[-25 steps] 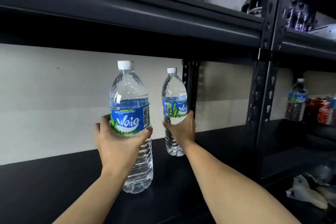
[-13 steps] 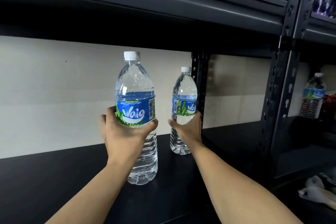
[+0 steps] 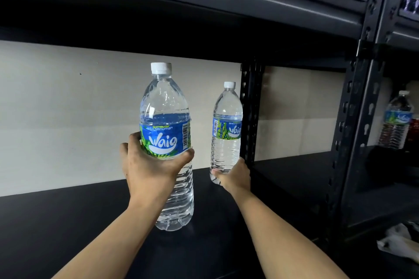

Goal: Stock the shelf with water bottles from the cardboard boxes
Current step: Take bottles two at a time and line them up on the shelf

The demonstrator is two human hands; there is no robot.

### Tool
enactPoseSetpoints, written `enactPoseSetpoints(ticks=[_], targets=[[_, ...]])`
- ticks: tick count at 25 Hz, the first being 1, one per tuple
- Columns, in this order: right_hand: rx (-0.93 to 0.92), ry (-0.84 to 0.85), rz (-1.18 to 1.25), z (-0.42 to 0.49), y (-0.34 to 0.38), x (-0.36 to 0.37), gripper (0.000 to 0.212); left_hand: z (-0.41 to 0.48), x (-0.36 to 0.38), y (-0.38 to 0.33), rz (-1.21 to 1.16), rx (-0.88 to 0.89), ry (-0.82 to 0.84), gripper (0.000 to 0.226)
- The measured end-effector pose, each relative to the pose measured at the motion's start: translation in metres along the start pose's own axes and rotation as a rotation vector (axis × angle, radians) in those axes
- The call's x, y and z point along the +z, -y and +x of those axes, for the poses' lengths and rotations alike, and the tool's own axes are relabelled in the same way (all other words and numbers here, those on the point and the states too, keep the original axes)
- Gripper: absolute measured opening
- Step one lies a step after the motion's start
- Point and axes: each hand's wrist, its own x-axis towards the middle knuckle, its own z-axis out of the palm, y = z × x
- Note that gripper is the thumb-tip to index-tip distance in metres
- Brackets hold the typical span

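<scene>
Shelving of dark metal point(image 3: 68, 222) is seen against a pale wall, its perforated rear upright point(image 3: 249, 108) standing just beside the far bottle point(image 3: 226, 129). A further bottle point(image 3: 396, 120) is stood in the neighbouring bay, beyond the front upright point(image 3: 353, 120). Clear water is held in all three, each closed by a white cap. The near bottle point(image 3: 166, 142) is gripped upright at its label by the left hand point(image 3: 147, 165), fingers wrapped round it. The far bottle's base, deep on the shelf, is clasped by the right hand point(image 3: 235, 176).
</scene>
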Motion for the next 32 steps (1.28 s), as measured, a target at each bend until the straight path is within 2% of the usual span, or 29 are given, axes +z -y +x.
enactPoseSetpoints(ticks=[4,7,9,12,15,20,28,32], targets=[[-0.017,-0.029,0.008,0.004,-0.001,0.005,0.081,0.002,0.000,0.003,0.028,-0.004,-0.003,0.078],[-0.033,0.051,-0.019,0.003,-0.008,0.002,0.085,0.001,0.002,0.004,0.039,-0.014,-0.007,0.077],[-0.041,0.188,-0.204,0.001,-0.016,-0.006,0.083,0.000,0.004,0.003,0.034,-0.023,0.000,0.075],[-0.121,0.457,-0.712,-0.007,-0.033,-0.037,0.085,0.002,0.012,0.000,0.052,-0.019,-0.005,0.077],[-0.176,0.596,-0.812,-0.025,-0.046,-0.067,0.083,0.011,0.028,-0.003,0.038,0.024,-0.002,0.075],[-0.217,0.573,-0.813,-0.036,-0.049,-0.071,0.079,0.031,0.058,0.003,0.008,0.038,-0.003,0.071],[-0.225,0.576,-0.835,-0.034,-0.048,-0.071,0.079,0.038,0.075,0.042,0.113,-0.013,-0.007,0.083],[-0.220,0.576,-0.829,-0.034,-0.049,-0.069,0.080,0.040,0.074,0.046,0.109,-0.029,0.066,0.091]])
